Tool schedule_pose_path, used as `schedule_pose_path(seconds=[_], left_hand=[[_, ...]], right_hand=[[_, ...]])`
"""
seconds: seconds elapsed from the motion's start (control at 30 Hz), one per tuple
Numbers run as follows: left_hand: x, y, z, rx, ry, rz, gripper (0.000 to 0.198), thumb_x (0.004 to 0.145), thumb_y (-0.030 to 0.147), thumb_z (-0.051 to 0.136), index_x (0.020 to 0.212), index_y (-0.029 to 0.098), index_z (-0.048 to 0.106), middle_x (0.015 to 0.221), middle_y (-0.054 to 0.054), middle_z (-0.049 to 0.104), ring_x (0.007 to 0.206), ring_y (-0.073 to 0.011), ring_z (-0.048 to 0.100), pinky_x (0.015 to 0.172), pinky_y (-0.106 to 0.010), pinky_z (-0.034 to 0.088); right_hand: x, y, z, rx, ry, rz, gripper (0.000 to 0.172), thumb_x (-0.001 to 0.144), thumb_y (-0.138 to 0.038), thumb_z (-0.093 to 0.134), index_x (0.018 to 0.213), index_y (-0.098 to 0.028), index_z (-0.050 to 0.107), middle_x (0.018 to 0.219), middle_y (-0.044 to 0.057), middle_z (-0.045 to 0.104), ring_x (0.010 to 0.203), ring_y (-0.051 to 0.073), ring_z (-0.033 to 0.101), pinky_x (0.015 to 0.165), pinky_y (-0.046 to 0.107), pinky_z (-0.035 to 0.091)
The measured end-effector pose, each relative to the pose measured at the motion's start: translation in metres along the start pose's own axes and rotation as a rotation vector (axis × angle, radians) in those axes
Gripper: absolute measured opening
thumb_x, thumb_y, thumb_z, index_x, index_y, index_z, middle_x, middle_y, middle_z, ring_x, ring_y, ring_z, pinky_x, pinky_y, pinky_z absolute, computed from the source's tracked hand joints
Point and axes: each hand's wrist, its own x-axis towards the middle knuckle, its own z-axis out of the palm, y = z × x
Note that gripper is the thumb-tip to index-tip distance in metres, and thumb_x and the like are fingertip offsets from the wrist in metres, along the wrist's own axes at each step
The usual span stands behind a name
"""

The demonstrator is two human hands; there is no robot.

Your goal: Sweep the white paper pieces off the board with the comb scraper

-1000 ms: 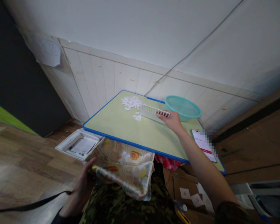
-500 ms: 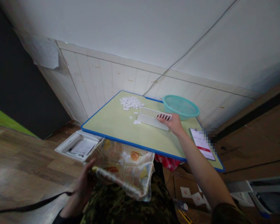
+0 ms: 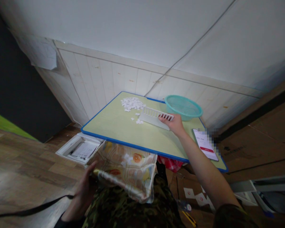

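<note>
My right hand (image 3: pixel 175 124) grips a white plastic scraper (image 3: pixel 154 123) with a row of slots along its top. The scraper stands tilted on the pale yellow-green table (image 3: pixel 114 123). Beside its left end lie a few white paper bits (image 3: pixel 139 121), and a larger pile of white paper pieces (image 3: pixel 132 104) spreads behind. Low on the left, my left hand (image 3: pixel 85 186) is closed at the near edge of a fruit-patterned cloth (image 3: pixel 130 169), its fingers partly hidden. The cloth sags below the table's front edge, with some white bits in it.
A turquoise plastic basin (image 3: pixel 184 107) stands at the back right of the table. A phone (image 3: pixel 205 145) lies near the right edge. Below left is an open white box (image 3: pixel 78 148). Cardboard (image 3: pixel 258 142) stands at right, and a wall borders the table's back.
The scraper in my right hand has shifted slightly away from me, and the small paper bits beside it have moved a little the same way. My left hand holds still.
</note>
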Motion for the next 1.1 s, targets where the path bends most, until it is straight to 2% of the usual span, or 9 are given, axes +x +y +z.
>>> schedule_pose_path(seconds=[0.13, 0.33, 0.5, 0.63, 0.8, 0.97, 1.1], left_hand=[[0.000, 0.000, 0.000, 0.029, -0.025, -0.031, 0.017, 0.078, 0.026, 0.062, 0.066, 0.016, 0.068, 0.048, -0.003, 0.065, 0.043, -0.0219, 0.061, 0.045, -0.033, 0.050], [0.005, -0.001, -0.004, 0.028, -0.051, -0.047, 0.019, 0.080, 0.025, 0.060, 0.066, 0.015, 0.067, 0.048, -0.003, 0.064, 0.044, -0.0220, 0.062, 0.042, -0.031, 0.049], [0.009, -0.004, -0.007, 0.001, -0.022, -0.018, 0.015, 0.079, 0.027, 0.062, 0.070, 0.016, 0.068, 0.051, -0.003, 0.066, 0.046, -0.0211, 0.063, 0.047, -0.032, 0.053], [0.010, -0.005, -0.009, -0.004, -0.014, 0.011, 0.011, 0.077, 0.026, 0.064, 0.075, 0.017, 0.069, 0.050, 0.000, 0.065, 0.042, -0.0200, 0.060, 0.039, -0.029, 0.047], [0.008, -0.002, -0.007, -0.004, -0.054, -0.046, 0.017, 0.079, 0.028, 0.063, 0.069, 0.015, 0.069, 0.053, -0.004, 0.068, 0.048, -0.0218, 0.064, 0.047, -0.032, 0.053], [0.004, 0.001, -0.004, 0.004, -0.033, -0.075, 0.023, 0.080, 0.027, 0.061, 0.062, 0.015, 0.068, 0.048, -0.005, 0.067, 0.044, -0.0216, 0.062, 0.042, -0.031, 0.050], [0.002, 0.002, -0.002, 0.006, -0.029, -0.065, 0.021, 0.080, 0.027, 0.061, 0.067, 0.014, 0.070, 0.052, -0.006, 0.069, 0.045, -0.0225, 0.063, 0.044, -0.033, 0.052]], right_hand=[[0.000, -0.002, 0.003, -0.023, -0.043, -0.004, 0.042, 0.075, -0.051, 0.066, 0.090, -0.012, 0.076, 0.064, 0.002, 0.064, 0.054, 0.012, 0.047, 0.051, 0.024, 0.031], [0.000, -0.001, 0.001, -0.029, 0.044, 0.020, 0.043, 0.073, -0.052, 0.068, 0.085, -0.011, 0.076, 0.056, 0.001, 0.058, 0.050, 0.011, 0.042, 0.048, 0.024, 0.028], [-0.003, -0.004, 0.000, 0.019, -0.032, 0.011, 0.043, 0.070, -0.051, 0.071, 0.084, -0.011, 0.076, 0.058, 0.001, 0.061, 0.050, 0.011, 0.044, 0.048, 0.024, 0.029], [-0.003, -0.003, 0.000, 0.085, -0.022, 0.025, 0.044, 0.069, -0.051, 0.073, 0.087, -0.011, 0.077, 0.062, 0.003, 0.065, 0.051, 0.011, 0.047, 0.048, 0.024, 0.030], [-0.004, -0.004, -0.001, 0.138, -0.102, 0.023, 0.043, 0.068, -0.050, 0.075, 0.088, -0.012, 0.077, 0.068, 0.004, 0.069, 0.053, 0.012, 0.051, 0.049, 0.024, 0.032], [-0.005, -0.007, -0.001, 0.172, -0.134, 0.005, 0.043, 0.069, -0.049, 0.075, 0.091, -0.012, 0.077, 0.076, 0.006, 0.072, 0.060, 0.014, 0.056, 0.053, 0.024, 0.037], [-0.007, -0.009, -0.001, 0.138, -0.177, -0.007, 0.041, 0.069, -0.049, 0.075, 0.087, -0.012, 0.077, 0.068, 0.004, 0.069, 0.055, 0.012, 0.053, 0.049, 0.023, 0.033]])
